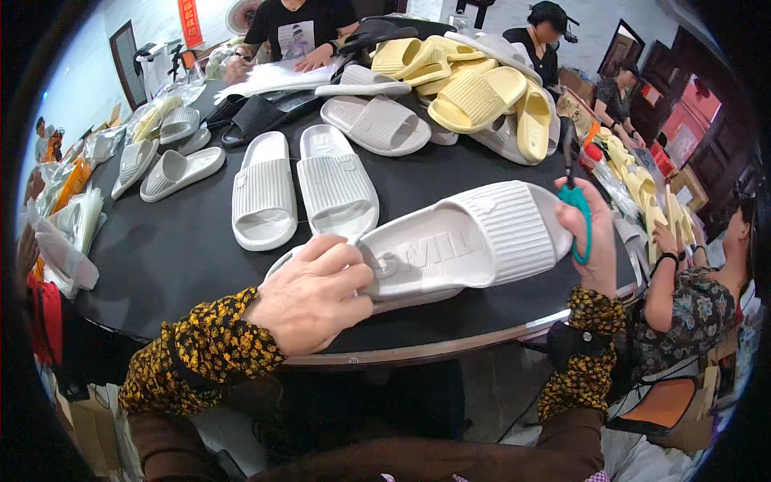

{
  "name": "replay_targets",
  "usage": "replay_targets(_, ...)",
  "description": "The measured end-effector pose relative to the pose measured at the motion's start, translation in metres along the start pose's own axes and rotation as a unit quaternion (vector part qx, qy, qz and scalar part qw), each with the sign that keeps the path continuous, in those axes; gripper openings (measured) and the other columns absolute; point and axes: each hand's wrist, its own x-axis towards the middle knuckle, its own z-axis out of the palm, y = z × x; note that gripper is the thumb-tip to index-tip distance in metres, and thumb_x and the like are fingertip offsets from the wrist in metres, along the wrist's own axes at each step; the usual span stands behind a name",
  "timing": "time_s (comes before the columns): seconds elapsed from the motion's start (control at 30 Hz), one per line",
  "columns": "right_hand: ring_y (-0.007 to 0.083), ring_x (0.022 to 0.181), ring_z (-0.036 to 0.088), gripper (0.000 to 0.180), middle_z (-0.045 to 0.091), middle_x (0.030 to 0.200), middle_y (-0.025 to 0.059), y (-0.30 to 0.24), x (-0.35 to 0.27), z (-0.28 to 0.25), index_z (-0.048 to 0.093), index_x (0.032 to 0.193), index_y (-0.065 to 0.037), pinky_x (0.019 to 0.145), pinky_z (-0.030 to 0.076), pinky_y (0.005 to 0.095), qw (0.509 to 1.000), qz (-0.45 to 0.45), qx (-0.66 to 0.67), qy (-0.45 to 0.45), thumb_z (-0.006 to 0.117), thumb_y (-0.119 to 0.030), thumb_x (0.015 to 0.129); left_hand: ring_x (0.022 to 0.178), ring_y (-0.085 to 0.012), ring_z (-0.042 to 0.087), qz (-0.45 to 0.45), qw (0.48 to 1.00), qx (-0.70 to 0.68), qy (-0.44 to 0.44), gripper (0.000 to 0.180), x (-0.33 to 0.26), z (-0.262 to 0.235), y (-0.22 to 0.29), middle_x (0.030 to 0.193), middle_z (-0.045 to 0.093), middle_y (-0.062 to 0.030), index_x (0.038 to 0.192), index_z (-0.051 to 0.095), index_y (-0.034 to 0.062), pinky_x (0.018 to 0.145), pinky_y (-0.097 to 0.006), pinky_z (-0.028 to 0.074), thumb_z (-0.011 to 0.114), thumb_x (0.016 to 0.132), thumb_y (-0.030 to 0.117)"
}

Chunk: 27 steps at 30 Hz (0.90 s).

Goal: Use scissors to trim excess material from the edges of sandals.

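A white slide sandal (474, 241) lies on its side at the near edge of the black round table (161, 257). My left hand (313, 293) presses on its heel end, fingers wrapped over the sole. My right hand (590, 241) is beside the sandal's toe end and holds a pair of scissors with teal handles (580, 221), blades pointing up. A pair of white slides (301, 189) lies flat just behind the held sandal.
Piles of yellow slides (474, 92) and white slides (377, 120) fill the far side of the table, with grey ones (173, 165) at left. Other people sit around the table, one close at my right (683, 297). Plastic bags (72, 225) lie at left.
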Motion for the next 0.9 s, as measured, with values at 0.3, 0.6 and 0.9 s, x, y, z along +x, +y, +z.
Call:
replay_targets(0.3, 0.0056, 0.081, 0.052, 0.039, 0.055, 0.091, 0.0013, 0.031, -0.001, -0.002, 0.053, 0.110, 0.001, 0.075, 0.042, 0.0189, 1.000, 0.029, -0.004, -0.008, 0.067, -0.008, 0.075, 0.128, -0.0395, 0.031, -0.245, 0.965, -0.061, -0.076, 0.081, -0.052, 0.007, -0.008, 0.140, 0.028, -0.0240, 0.132, 0.037, 0.0084, 0.103, -0.047, 0.029, 0.077, 0.066, 0.029)
replay_targets(0.6, 0.0084, 0.085, 0.054, 0.036, 0.057, 0.095, 0.0030, 0.038, 0.019, 0.028, 0.054, 0.109, 0.002, 0.078, 0.043, 0.0208, 0.995, 0.033, 0.053, -0.083, 0.066, -0.009, 0.076, 0.124, -0.0413, 0.035, -0.351, 0.919, -0.158, -0.090, 0.101, -0.076, 0.021, -0.017, 0.137, 0.030, -0.0268, 0.139, 0.026, 0.0052, 0.103, -0.045, 0.031, 0.083, 0.059, 0.030)
replay_targets(0.9, 0.0088, 0.090, 0.053, 0.036, 0.057, 0.100, 0.0034, 0.040, 0.009, 0.067, 0.053, 0.109, 0.002, 0.082, 0.042, 0.0222, 0.983, 0.089, 0.036, -0.154, 0.064, -0.010, 0.077, 0.123, -0.0401, 0.037, -0.368, 0.911, -0.174, -0.072, 0.101, -0.074, 0.016, -0.012, 0.136, 0.034, -0.0231, 0.137, 0.030, 0.0037, 0.103, -0.044, 0.032, 0.084, 0.055, 0.027)
